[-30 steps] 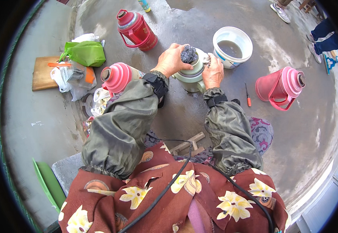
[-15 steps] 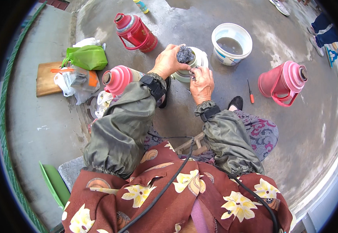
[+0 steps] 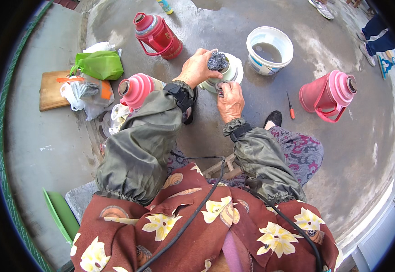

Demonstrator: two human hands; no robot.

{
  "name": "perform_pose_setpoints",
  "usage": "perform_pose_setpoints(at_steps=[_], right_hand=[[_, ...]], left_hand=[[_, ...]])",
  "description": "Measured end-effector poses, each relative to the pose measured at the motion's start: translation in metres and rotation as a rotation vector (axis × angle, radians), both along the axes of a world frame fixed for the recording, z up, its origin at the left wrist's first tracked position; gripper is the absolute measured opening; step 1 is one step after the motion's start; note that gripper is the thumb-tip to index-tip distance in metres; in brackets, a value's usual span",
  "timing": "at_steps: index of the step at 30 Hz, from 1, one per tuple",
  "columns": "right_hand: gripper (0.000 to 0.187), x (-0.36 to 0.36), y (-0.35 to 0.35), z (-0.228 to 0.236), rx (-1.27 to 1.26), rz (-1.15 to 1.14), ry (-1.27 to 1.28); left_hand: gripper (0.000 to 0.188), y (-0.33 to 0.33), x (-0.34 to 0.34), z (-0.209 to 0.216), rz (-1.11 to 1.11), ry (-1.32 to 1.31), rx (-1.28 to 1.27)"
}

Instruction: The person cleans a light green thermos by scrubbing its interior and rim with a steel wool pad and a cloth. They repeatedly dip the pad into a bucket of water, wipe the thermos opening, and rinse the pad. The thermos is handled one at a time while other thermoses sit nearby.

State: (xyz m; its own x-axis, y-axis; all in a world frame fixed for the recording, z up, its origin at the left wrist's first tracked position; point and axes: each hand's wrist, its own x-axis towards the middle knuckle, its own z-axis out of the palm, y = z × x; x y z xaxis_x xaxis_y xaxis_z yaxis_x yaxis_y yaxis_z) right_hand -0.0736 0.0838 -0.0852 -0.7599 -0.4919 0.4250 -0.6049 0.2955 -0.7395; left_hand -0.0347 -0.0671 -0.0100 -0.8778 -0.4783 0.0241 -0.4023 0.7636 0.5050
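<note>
My left hand [image 3: 197,69] is closed round a dark grey, shiny scouring pad [image 3: 218,62], its thumb and fingers on either side of it. The pad is over the opening of a pale green and white round vessel [image 3: 237,72], which stands on the ground in front of me. My right hand [image 3: 231,102] is at the vessel's near side, fingers curled in a pinch on a small dark crumpled bit [image 3: 220,87] whose kind I cannot make out. My hands partly hide the vessel's near wall.
A white bucket [image 3: 252,50] of murky water stands to the right of the vessel. Around are a red thermos flask [image 3: 172,47], pink flasks left [image 3: 138,93] and right [image 3: 313,95], a screwdriver [image 3: 291,112], plastic bags [image 3: 100,65] and a wooden board [image 3: 52,97]. Another person's legs [image 3: 381,38] show far right.
My right hand has drawn slightly back toward me and left, away from the rim. My left hand still holds the scouring pad at the vessel's opening.
</note>
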Motion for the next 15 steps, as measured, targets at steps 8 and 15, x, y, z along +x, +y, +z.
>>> perform_pose_setpoints(at_steps=[8,15], right_hand=[[0.017,-0.032,0.004,-0.002,0.155,-0.158,-0.093],[0.023,-0.062,0.001,-0.007,0.329,-0.047,-0.316]], left_hand=[[0.083,0.005,0.0,-0.001,0.018,-0.011,-0.028],[0.08,0.008,-0.003,0.007,0.04,-0.049,0.012]])
